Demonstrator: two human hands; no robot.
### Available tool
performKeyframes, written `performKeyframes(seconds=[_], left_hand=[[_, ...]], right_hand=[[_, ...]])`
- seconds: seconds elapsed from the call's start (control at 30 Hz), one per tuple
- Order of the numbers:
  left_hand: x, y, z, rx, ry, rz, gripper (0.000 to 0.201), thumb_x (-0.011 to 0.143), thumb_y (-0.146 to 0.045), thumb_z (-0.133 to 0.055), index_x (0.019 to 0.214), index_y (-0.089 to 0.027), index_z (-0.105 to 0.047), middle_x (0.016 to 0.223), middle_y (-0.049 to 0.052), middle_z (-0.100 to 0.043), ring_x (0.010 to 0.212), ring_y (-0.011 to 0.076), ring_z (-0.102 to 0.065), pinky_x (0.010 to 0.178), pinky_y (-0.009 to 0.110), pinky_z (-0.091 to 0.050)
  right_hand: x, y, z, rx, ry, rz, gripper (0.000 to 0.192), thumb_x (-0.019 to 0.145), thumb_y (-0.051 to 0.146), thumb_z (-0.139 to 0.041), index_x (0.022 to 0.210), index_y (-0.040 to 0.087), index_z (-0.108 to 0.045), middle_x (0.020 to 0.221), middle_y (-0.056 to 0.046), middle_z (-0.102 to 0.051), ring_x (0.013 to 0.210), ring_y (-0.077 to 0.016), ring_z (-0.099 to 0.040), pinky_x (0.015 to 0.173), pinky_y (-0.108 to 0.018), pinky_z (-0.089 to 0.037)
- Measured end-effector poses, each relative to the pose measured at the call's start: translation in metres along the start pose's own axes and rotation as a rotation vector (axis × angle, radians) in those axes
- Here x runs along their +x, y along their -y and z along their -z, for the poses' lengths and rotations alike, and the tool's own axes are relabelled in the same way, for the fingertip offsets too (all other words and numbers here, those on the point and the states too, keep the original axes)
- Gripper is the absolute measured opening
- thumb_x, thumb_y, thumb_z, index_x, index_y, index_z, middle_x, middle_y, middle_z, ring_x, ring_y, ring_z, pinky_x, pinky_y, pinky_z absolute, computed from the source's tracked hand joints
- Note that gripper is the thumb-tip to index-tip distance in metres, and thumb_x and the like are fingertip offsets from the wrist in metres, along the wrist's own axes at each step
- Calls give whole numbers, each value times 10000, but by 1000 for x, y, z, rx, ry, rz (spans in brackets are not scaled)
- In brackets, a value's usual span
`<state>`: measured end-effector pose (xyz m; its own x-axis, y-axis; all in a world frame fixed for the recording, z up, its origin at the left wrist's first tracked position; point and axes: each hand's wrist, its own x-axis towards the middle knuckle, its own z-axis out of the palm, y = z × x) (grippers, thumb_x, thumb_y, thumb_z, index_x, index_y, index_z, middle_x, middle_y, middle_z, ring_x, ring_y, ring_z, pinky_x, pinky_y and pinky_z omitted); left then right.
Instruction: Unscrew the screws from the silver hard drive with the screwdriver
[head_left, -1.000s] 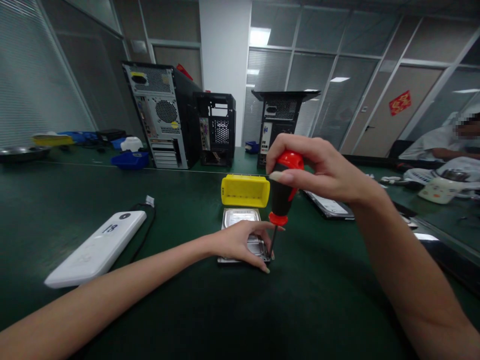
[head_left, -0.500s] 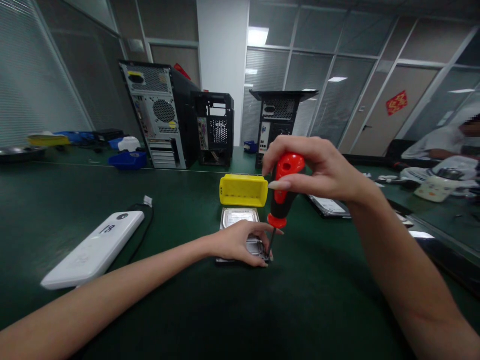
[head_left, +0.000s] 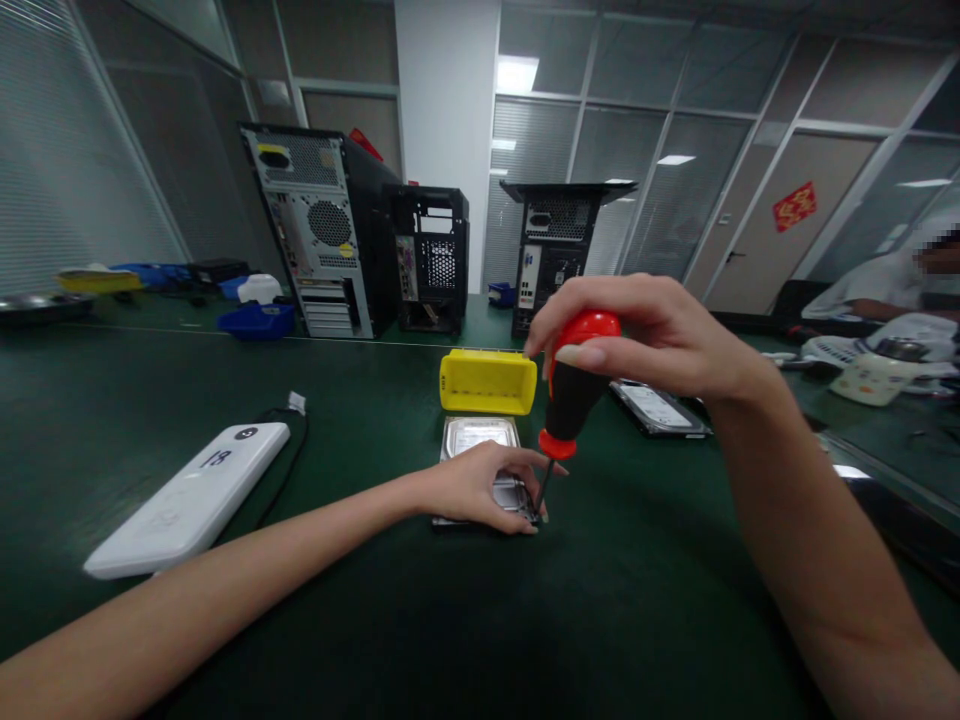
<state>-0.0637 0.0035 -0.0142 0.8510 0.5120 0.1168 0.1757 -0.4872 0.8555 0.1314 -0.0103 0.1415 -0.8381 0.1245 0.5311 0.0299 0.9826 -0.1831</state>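
Observation:
A silver hard drive (head_left: 480,432) lies flat on the green table in front of me. My left hand (head_left: 487,485) reaches over its near part, thumb and fingers curved around the near right corner and gripping it. In my right hand (head_left: 637,330) is a red and black screwdriver (head_left: 574,400), held by the handle from above with the fingers wrapped round it. Its shaft slants down to the drive's near right corner, between my left thumb and fingertips. The tip and whatever it touches are too small to make out. Just behind the drive stands a yellow bin (head_left: 489,382).
On the left lies a white power bank (head_left: 195,495) marked 18, with a black cable. Another hard drive (head_left: 660,408) is at the right. Computer cases (head_left: 315,230) line the back beside a blue bin (head_left: 256,320). A person (head_left: 877,280) sits at the far right.
My right hand has rolled around the screwdriver handle, which now leans slightly more to the right and shows more black. My left hand and the hard drive have stayed in place.

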Motion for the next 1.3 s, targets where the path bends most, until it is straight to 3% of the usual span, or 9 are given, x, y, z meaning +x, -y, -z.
performKeyframes(seconds=[0.1,0.2,0.3,0.43,0.53,0.73,1.03,1.3], left_hand=[[0,-2,1,11,11,-13,569,767,-176,-751,1305,-195,-566,981,47,-705,955,204,-665,927,362,-479],[0,-4,3,35,21,-28,540,775,-178,-742,1290,-181,-580,987,50,-703,964,204,-660,920,351,-482],[0,-5,3,61,18,-38,536,772,-181,-745,1284,-169,-589,989,58,-704,968,208,-658,910,347,-486],[0,-5,1,31,4,-18,502,768,-165,-740,1253,-181,-611,970,50,-723,953,206,-673,909,367,-493],[0,-4,-2,-50,-11,1,547,764,-169,-755,1284,-172,-586,932,48,-746,932,197,-697,920,370,-496],[2,-4,-6,-113,-42,42,525,751,-202,-792,1240,-137,-611,928,85,-775,949,213,-723,925,356,-501],[4,-7,-8,-126,-52,107,502,755,-218,-796,1203,-78,-616,954,129,-774,972,229,-722,914,378,-512],[3,-3,-6,-137,-12,47,547,749,-205,-799,1250,-120,-597,949,92,-777,978,218,-718,960,377,-483]], right_hand=[[-1,0,1,-79,-18,-42,262,950,332,-525,824,117,-604,724,5,-589,651,-51,-529,603,-171,-405],[-6,-2,8,-107,11,-101,384,977,422,-437,827,108,-602,721,-1,-570,632,-53,-502,577,-186,-369],[-10,-4,14,-9,88,-162,449,1006,458,-323,984,118,-615,930,-47,-616,843,-109,-577,713,-213,-434],[-8,-4,9,237,117,-151,289,1005,327,-400,1134,139,-576,1130,-72,-597,1080,-146,-575,909,-250,-480],[-3,-4,-1,338,69,-121,263,993,297,-444,1162,116,-532,1114,-81,-566,1024,-119,-578,861,-231,-514],[4,-9,-13,303,-4,-81,253,986,321,-473,1073,91,-533,1003,-47,-539,893,-60,-546,794,-168,-494],[5,-11,-15,226,-34,-24,245,984,323,-476,1047,93,-538,965,-29,-531,855,-41,-536,758,-143,-474],[6,-14,-17,131,-121,16,237,903,322,-610,912,88,-571,863,-7,-557,773,-41,-527,697,-145,-438]])
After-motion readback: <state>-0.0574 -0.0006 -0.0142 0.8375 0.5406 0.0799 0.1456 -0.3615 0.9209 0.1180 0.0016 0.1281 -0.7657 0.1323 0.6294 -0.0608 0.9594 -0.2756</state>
